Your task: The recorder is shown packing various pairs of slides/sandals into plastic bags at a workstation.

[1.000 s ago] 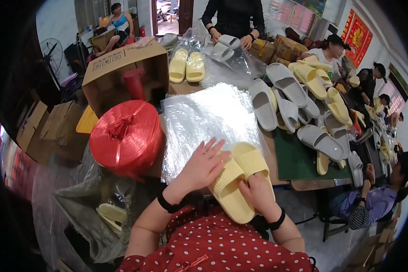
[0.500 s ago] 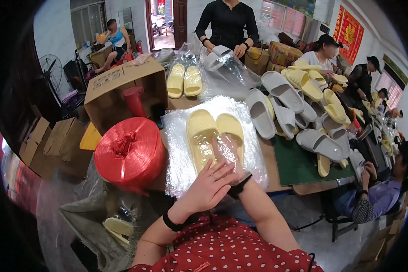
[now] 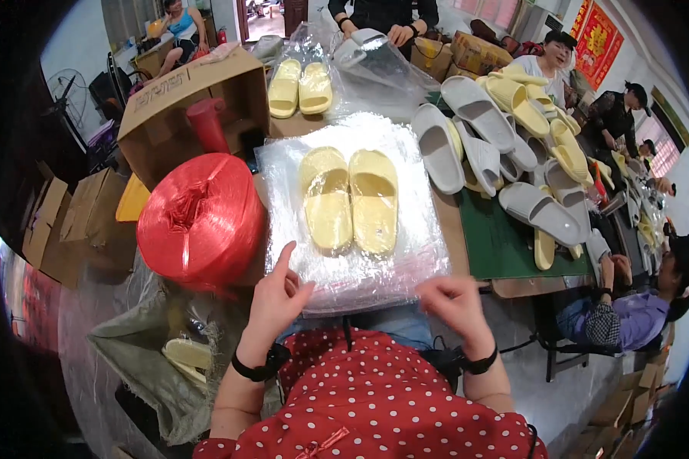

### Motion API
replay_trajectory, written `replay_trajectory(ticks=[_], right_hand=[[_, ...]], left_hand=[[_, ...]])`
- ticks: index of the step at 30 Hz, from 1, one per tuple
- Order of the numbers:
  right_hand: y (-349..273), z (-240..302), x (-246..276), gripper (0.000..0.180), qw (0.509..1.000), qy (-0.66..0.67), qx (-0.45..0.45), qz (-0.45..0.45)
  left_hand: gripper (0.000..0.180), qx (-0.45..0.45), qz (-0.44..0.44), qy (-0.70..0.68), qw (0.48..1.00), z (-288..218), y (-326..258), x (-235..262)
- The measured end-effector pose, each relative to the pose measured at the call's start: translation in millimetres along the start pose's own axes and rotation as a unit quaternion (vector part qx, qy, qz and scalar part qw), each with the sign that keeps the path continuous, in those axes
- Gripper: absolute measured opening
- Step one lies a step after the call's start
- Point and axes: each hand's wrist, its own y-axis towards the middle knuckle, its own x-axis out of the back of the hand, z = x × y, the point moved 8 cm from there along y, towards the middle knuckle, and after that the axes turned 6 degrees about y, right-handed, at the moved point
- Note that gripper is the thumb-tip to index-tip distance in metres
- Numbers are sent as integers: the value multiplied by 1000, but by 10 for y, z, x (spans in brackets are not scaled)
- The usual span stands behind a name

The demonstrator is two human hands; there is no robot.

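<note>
1. Head view, work in hand: a pair of pale yellow slippers (image 3: pixel 349 199) lies side by side, soles down, toes away from the person, on top of a stack of clear plastic bags (image 3: pixel 283 183) on the table. Judged step: picking open the top bag at its near edge.

2. Head view, left hand (image 3: pixel 277 298): at the near-left corner of the stack, index finger raised, the other fingers curled toward the film edge. It appears to touch the plastic; whether it has actually pinched a layer cannot be told.

3. Head view, right hand (image 3: pixel 453 304): at the near-right edge of the stack, fingers loosely curled with the tips on or just over the film. No slipper is held; a pinch on the bag cannot be confirmed.

4. Advice: separate one sheet only. Rub the film between thumb and fingertip at both corners, then lift evenly so the mouth opens without dragging the bags below.

5. Advice: keep the slippers paired and aligned. They rest on the same stack, so a sharp tug could shift them.

6. Head view, surroundings: a large red spool of plastic twine (image 3: pixel 200 220) stands just left of the stack, close to the left hand, and could catch a loose film edge. A cardboard box (image 3: pixel 168 107) sits behind it. Grey slippers (image 3: pixel 475 138) are piled to the right, apart from the bags.
</note>
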Motion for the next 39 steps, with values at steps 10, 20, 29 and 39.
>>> replay_trajectory(ticks=[10, 20, 29, 39], right_hand=[[500, -237, 601, 55, 973, -151, 39, -170], [319, -229, 465, 42, 976, -120, 181, -9], [246, 192, 204, 43, 881, -382, 276, -31], [408, 79, 450, 6, 918, -247, 292, -99]], left_hand=[[74, -13, 38, -69, 997, -50, -74, -143], [46, -62, 26, -140, 988, 282, -93, 79], [48, -240, -75, 153, 956, -108, -186, 283], [10, -222, -25, -21, 975, -153, 48, 167]])
